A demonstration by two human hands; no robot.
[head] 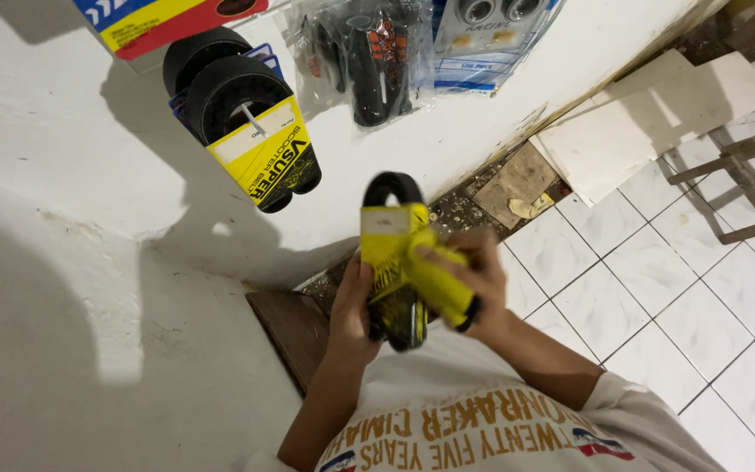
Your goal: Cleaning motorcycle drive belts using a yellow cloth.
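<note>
Resting between both hands (421,288): yellow-sleeved belt (395,253)

I wear a white short-sleeved T-shirt with gold block lettering across the chest and small red, white and blue emblems at either side. My forearms are bare, and my left hand (353,306) and right hand (481,280) wear no gloves, rings or watch.

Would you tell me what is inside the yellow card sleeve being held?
A black rubber belt loops out above the yellow card sleeve; left hand and right hand cover the rest.
</note>
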